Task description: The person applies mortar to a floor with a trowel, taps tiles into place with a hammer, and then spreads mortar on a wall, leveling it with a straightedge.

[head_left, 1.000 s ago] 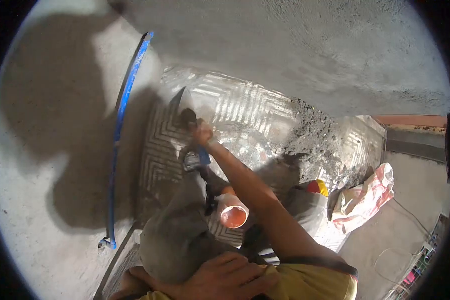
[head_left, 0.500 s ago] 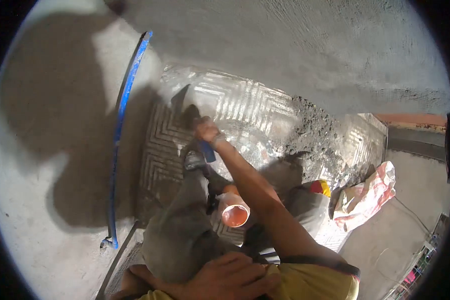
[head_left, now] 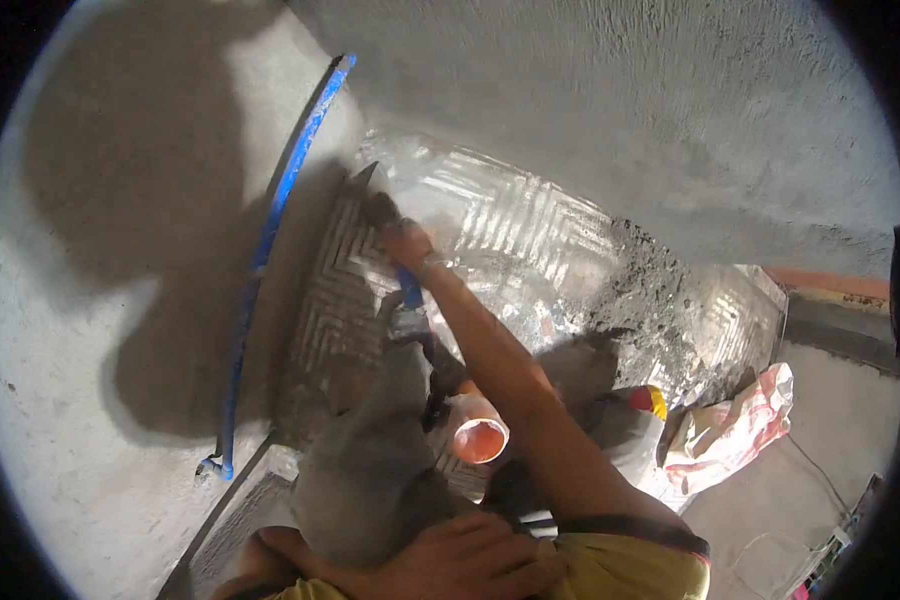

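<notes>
Right hand (head_left: 407, 243) was wrapped round a blue-handled tool (head_left: 408, 287), handle end toward the person; head was dim and blurred, trowel-like at best. Tool sat over the grooved floor (head_left: 510, 205), near the corner by the wall carrying the blue pipe (head_left: 288, 185). Couldn't tell if it touched down. Arm was stretched out past the knees, likely because the spot was at the limit of a crouched reach. Left hand (head_left: 475, 558) gripped nothing visible: fingers extended, laid across the lap beside the yellow sleeve (head_left: 625, 565), probably bracing the lean. Orange pipe (head_left: 479, 440) was between the legs, mouth toward camera; likely a fixed stub, hence the straddle. Loose grey rubble (head_left: 650, 300) lay along the rough wall, maybe heaped there to leave working room. Markings: white sack (head_left: 735, 430) had red print, creased, unreadable. No brand or label legible on tool or either pipe.
</notes>
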A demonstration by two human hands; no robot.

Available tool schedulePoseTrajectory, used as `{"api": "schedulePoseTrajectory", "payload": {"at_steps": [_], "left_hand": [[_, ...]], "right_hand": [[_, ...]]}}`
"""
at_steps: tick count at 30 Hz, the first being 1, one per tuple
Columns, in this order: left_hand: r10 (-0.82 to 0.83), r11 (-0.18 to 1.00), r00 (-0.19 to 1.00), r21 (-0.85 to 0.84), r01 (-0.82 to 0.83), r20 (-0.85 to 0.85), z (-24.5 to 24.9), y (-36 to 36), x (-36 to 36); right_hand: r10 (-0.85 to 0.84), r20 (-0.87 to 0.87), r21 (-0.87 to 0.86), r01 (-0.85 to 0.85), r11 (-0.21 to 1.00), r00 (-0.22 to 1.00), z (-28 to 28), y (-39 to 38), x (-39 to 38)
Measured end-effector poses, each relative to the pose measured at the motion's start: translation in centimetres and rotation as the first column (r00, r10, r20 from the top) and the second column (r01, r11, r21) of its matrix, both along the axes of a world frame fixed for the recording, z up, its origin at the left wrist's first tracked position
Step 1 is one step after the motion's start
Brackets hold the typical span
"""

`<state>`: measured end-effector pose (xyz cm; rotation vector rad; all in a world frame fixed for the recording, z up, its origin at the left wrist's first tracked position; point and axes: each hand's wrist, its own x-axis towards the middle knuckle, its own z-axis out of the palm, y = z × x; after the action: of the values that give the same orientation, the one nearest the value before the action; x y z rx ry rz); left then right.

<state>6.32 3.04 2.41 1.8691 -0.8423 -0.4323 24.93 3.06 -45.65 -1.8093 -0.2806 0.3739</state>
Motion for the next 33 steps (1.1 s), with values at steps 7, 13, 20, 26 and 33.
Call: {"api": "schedulePoseTrajectory", "payload": {"at_steps": [7, 13, 20, 26, 33], "left_hand": [[0.054, 0.995, 0.999, -0.090, -0.053, 0.008, -0.3, -0.1, -0.4], [0.081, 0.993, 0.996, -0.088, -0.079, 0.022, -0.9, -0.8, -1.2], [0.026, 0.998, 0.997, -0.059, -0.021, 0.075, -0.9, -1.0, -1.8], [0.166, 0.978, 0.982, -0.145, -0.152, 0.090, -0.8, -1.7, -2.5], [0.291, 0.922, 0.951, -0.234, -0.308, -0.104, 0.8, 5.4, 3.6]], "right_hand": [[-0.298, -0.111, -0.242, 0.265, 0.933, 0.948, 4.4, -15.7, -8.4], [0.165, 0.596, -0.360, 0.078, 0.930, 0.786, 1.7, -10.6, -4.6], [0.020, -0.103, -0.097, -0.030, 0.995, 0.994, 5.1, -13.3, -3.0], [-0.257, -0.616, 0.167, 0.442, 0.882, 0.745, 7.6, -18.9, -7.8], [-0.191, -0.499, 0.019, 0.231, 0.973, 0.845, 16.8, -14.5, -7.0]]}}
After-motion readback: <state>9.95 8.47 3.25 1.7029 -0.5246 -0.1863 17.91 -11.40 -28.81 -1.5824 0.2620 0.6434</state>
